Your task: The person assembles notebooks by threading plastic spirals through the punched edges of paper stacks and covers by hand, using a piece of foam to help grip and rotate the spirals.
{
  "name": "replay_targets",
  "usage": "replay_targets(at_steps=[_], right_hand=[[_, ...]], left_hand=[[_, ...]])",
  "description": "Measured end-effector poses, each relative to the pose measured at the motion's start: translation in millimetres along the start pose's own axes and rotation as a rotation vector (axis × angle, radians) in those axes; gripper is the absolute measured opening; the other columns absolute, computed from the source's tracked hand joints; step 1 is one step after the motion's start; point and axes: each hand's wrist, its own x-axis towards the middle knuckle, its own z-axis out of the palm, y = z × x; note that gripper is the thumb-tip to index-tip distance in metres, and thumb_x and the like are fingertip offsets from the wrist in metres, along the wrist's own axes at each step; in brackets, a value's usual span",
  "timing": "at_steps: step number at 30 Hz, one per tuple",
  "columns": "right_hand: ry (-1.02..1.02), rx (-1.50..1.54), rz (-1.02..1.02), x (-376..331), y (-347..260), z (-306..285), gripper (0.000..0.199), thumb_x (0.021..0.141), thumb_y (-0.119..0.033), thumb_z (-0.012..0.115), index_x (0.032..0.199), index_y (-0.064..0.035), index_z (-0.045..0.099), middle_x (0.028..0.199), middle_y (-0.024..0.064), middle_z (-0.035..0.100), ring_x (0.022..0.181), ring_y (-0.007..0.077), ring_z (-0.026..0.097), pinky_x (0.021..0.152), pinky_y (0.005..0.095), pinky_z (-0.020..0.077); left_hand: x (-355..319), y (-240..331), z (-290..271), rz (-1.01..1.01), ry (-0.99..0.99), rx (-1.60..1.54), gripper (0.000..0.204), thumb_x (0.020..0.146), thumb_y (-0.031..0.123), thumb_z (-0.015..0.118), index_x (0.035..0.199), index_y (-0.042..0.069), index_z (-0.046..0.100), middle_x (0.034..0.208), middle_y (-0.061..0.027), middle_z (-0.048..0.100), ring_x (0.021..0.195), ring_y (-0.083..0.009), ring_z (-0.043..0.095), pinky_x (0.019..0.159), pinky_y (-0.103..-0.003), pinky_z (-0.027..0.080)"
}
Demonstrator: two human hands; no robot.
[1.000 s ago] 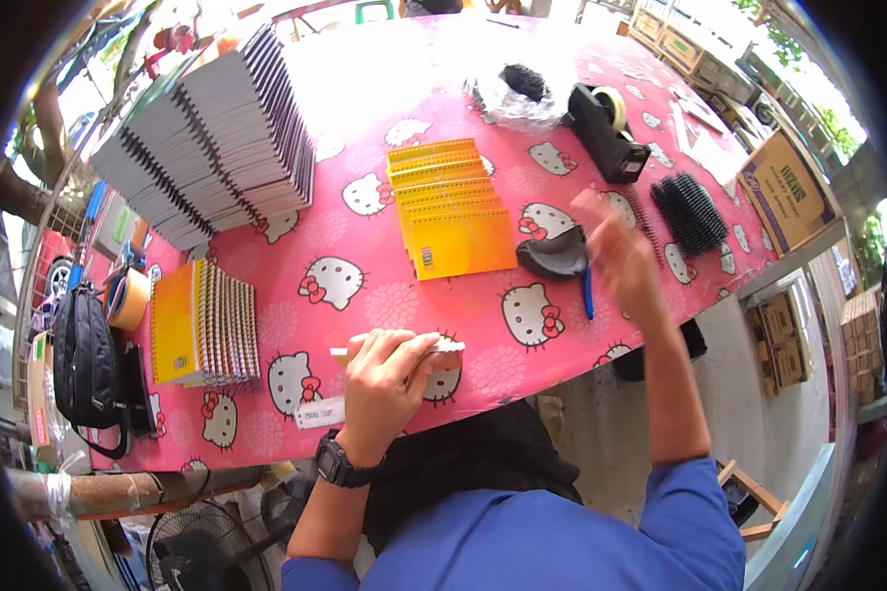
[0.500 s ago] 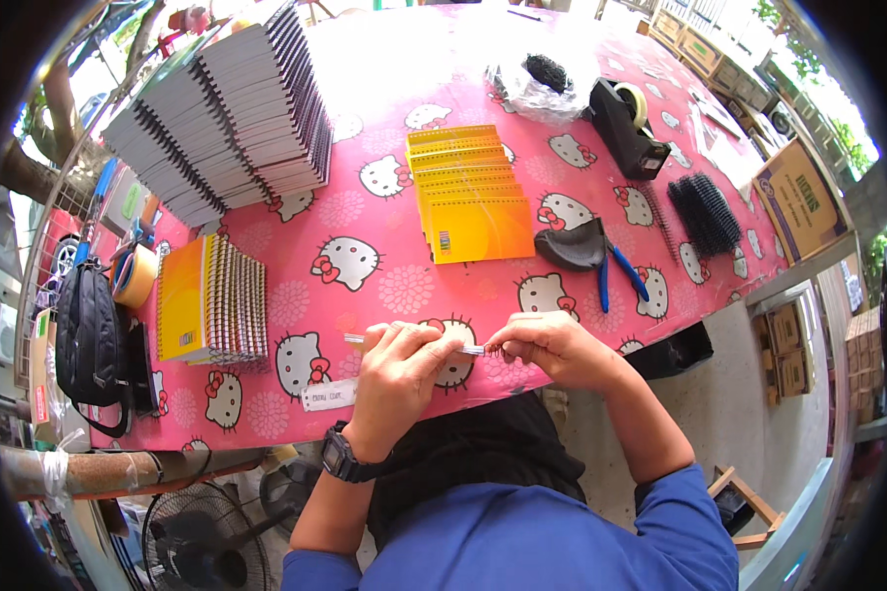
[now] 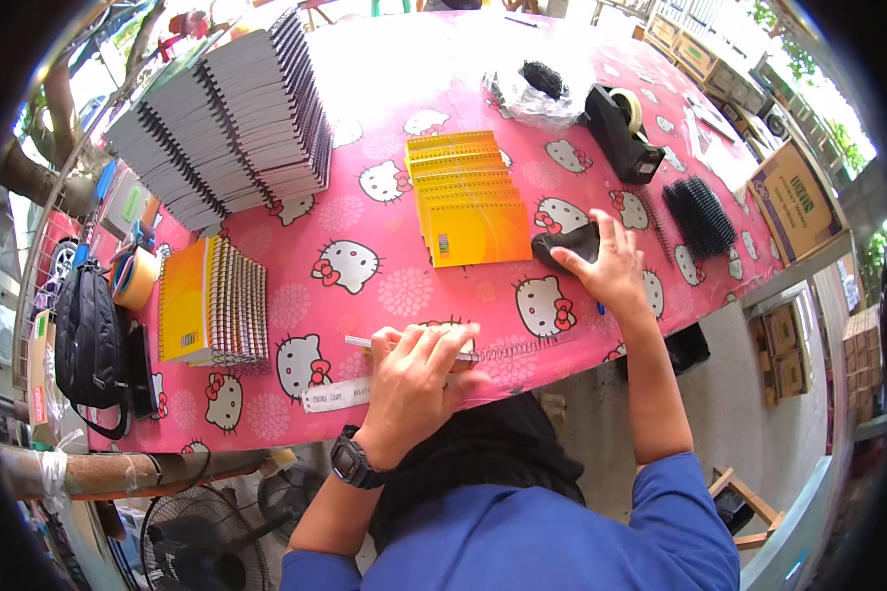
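Your left hand lies flat, fingers together, pressing down on a thin notebook with a wire spiral at the near edge of the table; the notebook is almost wholly under the palm, only its left tip and the coil to the right showing. Your right hand is well apart from it, up and to the right, fingers spread and resting on a black curved tool; whether it grips the tool cannot be told. A blue pen tip shows just under that hand's wrist.

Against half a second ago: both hands then met over the notebook at the table edge; your right hand has since left it and gone to the black tool. The left hand has stayed on the notebook.

Count on the table: one fanned row of yellow covers just left of the black tool; one small stack of yellow spiral notebooks at far left; one large fanned pile of grey spiral books behind it; one black tape dispenser; one bundle of black binding combs; one white paper label beside your left hand; one roll of tan tape; one black bag at the left edge
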Motion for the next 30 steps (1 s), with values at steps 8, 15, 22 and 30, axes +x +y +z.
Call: replay_targets(at_steps=[8, 15, 22, 30], right_hand=[[-0.018, 0.178, -0.124, -6, -3, 4, 0.050, 0.072, -0.050, 0.070, 0.100, -0.0084, 0.064, 0.110, 0.0151, 0.057, 0.103, 0.0351, 0.051, 0.088, 0.0475, 0.0373], [-0.307, 0.678, -0.150, -21, -30, -8, 0.043, 0.078, -0.038, 0.070, 0.104, -0.0051, 0.065, 0.101, 0.0141, 0.061, 0.103, 0.0250, 0.055, 0.090, 0.0347, 0.0411], [-0.802, 1.039, -0.259, -45, -75, -30, 0.053, 0.073, -0.047, 0.069, 0.102, -0.0035, 0.067, 0.108, 0.0103, 0.062, 0.104, 0.0231, 0.054, 0.094, 0.0370, 0.0370], [-0.661, 0.837, -0.390, -39, -69, -13, 0.044, 0.073, -0.039, 0.072, 0.102, -0.0054, 0.068, 0.114, 0.0167, 0.061, 0.107, 0.0286, 0.053, 0.097, 0.0400, 0.0361]], left_hand=[[-4, -12, -5, -0.003, 0.039, 0.037, 0.030, 0.069, 0.036, 0.074, 0.087, 0.014, 0.066, 0.084, 0.0003, 0.063, 0.085, -0.0189, 0.058, 0.095, -0.047, 0.027], [-9, -32, -3, -0.010, 0.014, 0.036, 0.024, 0.062, 0.026, 0.078, 0.079, 0.015, 0.065, 0.076, 0.0006, 0.061, 0.082, -0.0182, 0.058, 0.098, -0.049, 0.025], [-15, -41, 1, 0.048, 0.041, 0.057, 0.023, 0.065, 0.029, 0.076, 0.077, 0.015, 0.063, 0.072, 0.0026, 0.059, 0.083, -0.0165, 0.057, 0.097, -0.048, 0.027], [-20, -39, -1, -0.019, 0.100, -0.098, 0.044, 0.060, 0.019, 0.080, 0.099, 0.014, 0.060, 0.070, 0.0030, 0.061, 0.077, -0.0171, 0.060, 0.100, -0.046, 0.026]])
